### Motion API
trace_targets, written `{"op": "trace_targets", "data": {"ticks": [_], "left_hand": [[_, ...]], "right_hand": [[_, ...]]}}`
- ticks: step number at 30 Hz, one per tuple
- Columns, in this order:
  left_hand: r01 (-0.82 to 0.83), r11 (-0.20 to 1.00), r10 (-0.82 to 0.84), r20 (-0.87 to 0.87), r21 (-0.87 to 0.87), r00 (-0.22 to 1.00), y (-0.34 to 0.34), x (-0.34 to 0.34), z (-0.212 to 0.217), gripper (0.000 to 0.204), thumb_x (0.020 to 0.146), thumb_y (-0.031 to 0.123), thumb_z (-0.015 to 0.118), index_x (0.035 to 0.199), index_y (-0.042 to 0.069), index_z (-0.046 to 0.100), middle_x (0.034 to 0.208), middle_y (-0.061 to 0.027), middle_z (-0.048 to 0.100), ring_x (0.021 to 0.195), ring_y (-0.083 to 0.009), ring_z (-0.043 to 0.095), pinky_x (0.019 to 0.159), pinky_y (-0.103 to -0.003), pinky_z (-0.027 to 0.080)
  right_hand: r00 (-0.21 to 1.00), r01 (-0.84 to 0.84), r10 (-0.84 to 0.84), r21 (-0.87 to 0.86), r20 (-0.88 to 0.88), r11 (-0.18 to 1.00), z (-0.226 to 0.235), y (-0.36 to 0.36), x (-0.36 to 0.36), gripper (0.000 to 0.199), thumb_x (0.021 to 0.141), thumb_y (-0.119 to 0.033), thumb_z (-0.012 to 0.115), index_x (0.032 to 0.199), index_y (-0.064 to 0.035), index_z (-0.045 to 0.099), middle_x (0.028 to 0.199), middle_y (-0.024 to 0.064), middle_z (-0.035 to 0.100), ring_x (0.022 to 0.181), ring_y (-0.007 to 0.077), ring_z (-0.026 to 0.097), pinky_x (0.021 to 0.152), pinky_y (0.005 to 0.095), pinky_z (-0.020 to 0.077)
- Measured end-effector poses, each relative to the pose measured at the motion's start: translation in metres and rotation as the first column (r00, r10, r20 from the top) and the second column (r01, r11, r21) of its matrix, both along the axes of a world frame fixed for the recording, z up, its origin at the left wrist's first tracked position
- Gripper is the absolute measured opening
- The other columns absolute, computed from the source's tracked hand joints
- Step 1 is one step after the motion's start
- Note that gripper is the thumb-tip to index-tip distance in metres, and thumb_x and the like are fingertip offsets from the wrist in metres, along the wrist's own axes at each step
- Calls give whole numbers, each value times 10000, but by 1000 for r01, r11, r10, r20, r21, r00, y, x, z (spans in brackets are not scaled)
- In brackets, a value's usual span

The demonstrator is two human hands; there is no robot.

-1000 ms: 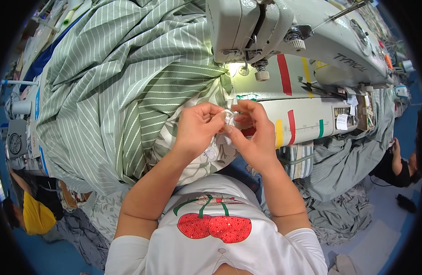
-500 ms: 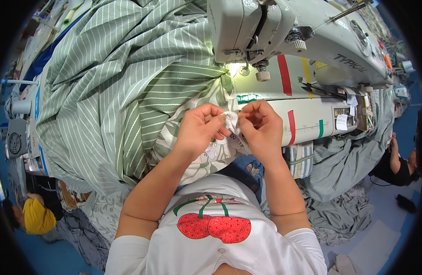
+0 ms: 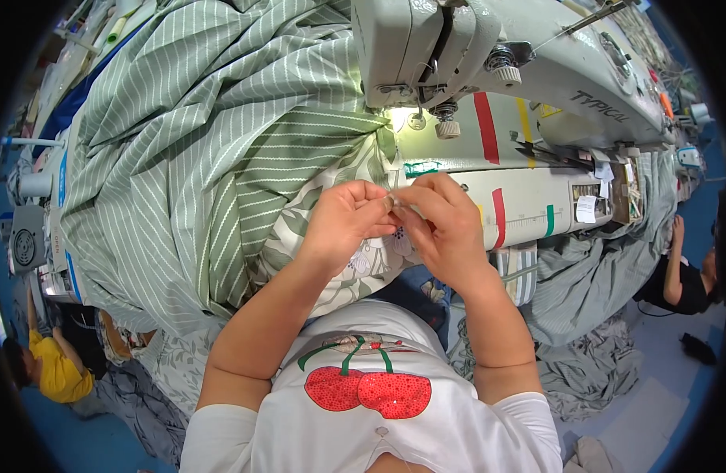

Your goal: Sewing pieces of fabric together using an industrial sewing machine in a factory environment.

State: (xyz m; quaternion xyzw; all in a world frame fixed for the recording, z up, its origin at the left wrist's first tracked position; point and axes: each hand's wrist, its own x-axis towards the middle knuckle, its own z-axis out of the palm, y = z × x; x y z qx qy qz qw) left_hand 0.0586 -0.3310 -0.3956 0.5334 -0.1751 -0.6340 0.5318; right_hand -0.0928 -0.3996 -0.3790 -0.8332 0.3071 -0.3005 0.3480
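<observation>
Both my hands meet in front of the sewing machine [image 3: 410,51], fingertips nearly touching. My left hand [image 3: 343,225] is closed in a pinch on the edge of a white fabric with green leaves and pale flowers [image 3: 367,280]. Thumb and fingers of my right hand [image 3: 449,229] are pinched at the same spot, from the other side. Only a tiny bit of cloth shows between the fingertips; the rest is covered by my fingers. The floral fabric runs up toward the lit needle area, joined by green fabric with white stripes [image 3: 166,185] heaped to the left.
Dark scissors [image 3: 556,156] lie on the machine bed [image 3: 528,205], near a small tray of bits [image 3: 631,189]. Striped cloth [image 3: 571,272] hangs off the right side, with more fabric piled below. Other people sit at far left [image 3: 63,370] and far right [image 3: 682,276].
The white scrunched cloth that showed between my hands is now mostly hidden by my fingers. My right hand has shifted left and turned over toward my left fingertips.
</observation>
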Motion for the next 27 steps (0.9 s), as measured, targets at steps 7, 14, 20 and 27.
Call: {"op": "trace_targets", "data": {"ticks": [7,14,20,27], "left_hand": [[-39,999,41,-73,35,997,2,1,1,149,894,79,535,999,-27,528,896,-109,632,828,-181,659,722,-276,540],[-99,995,91,-244,-19,965,2,4,1,183,893,84,540,1032,-26,495,925,-118,633,875,-197,654,752,-280,530],[-117,993,115,-86,-19,990,1,0,4,175,894,79,542,1030,-25,506,945,-118,630,905,-203,650,771,-272,528],[-174,984,178,-156,40,972,2,4,3,164,900,90,548,1008,-34,554,925,-120,643,885,-195,654,761,-271,532]], "right_hand": [[970,145,-214,432,117,890,-11,3,-2,213,763,14,660,970,-8,617,808,62,601,720,122,562,599,229,447],[850,451,-522,-415,-70,790,-26,-66,-64,210,801,-16,605,1010,-13,610,967,112,632,892,258,601,776,318,455],[737,224,-587,-697,-337,681,-44,-126,-107,260,770,24,561,1018,-37,608,990,137,622,911,320,571,854,419,412],[891,309,-426,-477,-157,823,-17,-83,-85,222,803,25,529,1017,-14,573,845,135,593,778,301,574,719,363,449]]}}
